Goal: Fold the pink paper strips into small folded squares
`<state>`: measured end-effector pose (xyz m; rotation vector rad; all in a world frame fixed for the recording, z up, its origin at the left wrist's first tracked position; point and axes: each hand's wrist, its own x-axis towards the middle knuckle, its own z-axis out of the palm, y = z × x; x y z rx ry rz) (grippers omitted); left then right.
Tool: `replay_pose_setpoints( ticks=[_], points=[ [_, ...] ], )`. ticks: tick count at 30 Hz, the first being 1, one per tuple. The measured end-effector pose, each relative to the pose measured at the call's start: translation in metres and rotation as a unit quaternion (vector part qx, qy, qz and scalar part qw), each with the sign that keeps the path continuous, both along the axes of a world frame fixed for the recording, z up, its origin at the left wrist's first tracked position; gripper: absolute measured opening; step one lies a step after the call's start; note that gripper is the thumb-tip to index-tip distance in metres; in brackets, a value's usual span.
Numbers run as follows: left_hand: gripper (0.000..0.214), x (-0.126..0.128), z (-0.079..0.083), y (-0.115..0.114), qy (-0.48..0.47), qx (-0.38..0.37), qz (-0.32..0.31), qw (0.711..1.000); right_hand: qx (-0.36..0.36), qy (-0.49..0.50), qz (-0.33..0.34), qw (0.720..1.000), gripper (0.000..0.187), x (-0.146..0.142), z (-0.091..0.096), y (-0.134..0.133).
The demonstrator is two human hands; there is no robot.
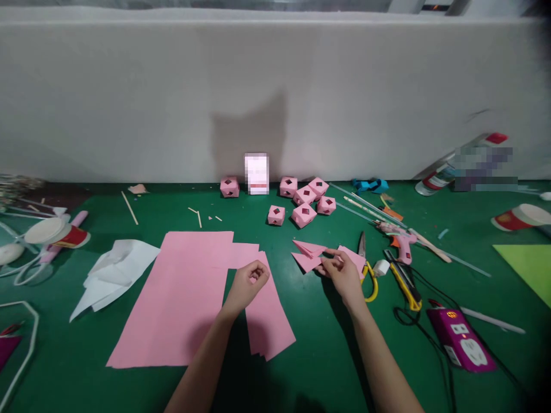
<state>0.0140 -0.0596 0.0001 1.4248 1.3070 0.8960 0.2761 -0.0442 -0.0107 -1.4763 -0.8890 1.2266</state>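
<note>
My left hand [248,281] is curled into a loose fist above a stack of narrow pink paper strips [269,321], beside a large pink sheet [176,298]. Whether it holds anything is hidden by the fingers. My right hand [340,272] pinches a folded pink paper piece [353,258], next to other folded pink triangles [307,255] lying on the green table [327,355]. Several finished pink paper cubes [303,213] sit in a cluster at the back near the wall.
Yellow-handled scissors [368,275], a utility knife [404,284], a pink glue gun [402,244] and a purple power strip [460,338] lie to the right. Crumpled white paper [114,272] and paper cups [60,232] are on the left. Green paper [529,264] lies far right.
</note>
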Motion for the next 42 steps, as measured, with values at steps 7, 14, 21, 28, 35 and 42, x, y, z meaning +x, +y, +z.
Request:
replay_pose_setpoints(
  ticks=[7, 14, 21, 28, 35, 42],
  points=[
    [0.012, 0.0, -0.001, 0.002, 0.0, 0.006, -0.006, 1.0, 0.01, -0.2, -0.019, 0.98, 0.055, 0.008, 0.008, 0.007],
    [0.014, 0.003, -0.003, -0.003, 0.062, 0.057, 0.055, 0.995, 0.114, -0.46, 0.105, 0.874, 0.029, -0.005, 0.028, -0.018],
    [0.021, -0.001, 0.003, -0.003, 0.267, 0.234, 0.183, 0.917, 0.218, -0.655, 0.165, 0.704, 0.021, -0.017, 0.007, -0.014],
    [0.054, -0.015, -0.01, 0.002, 0.433, 0.23, 0.127, 0.862, 0.261, -0.716, 0.171, 0.624, 0.017, -0.014, 0.011, 0.005],
    [0.057, -0.018, -0.014, 0.001, 0.466, 0.216, 0.096, 0.852, 0.243, -0.703, 0.154, 0.651, 0.019, -0.014, 0.008, 0.009],
    [0.026, -0.021, -0.003, 0.001, 0.423, 0.236, 0.119, 0.867, 0.226, -0.519, 0.214, 0.796, 0.024, -0.04, 0.018, -0.015]
  ],
)
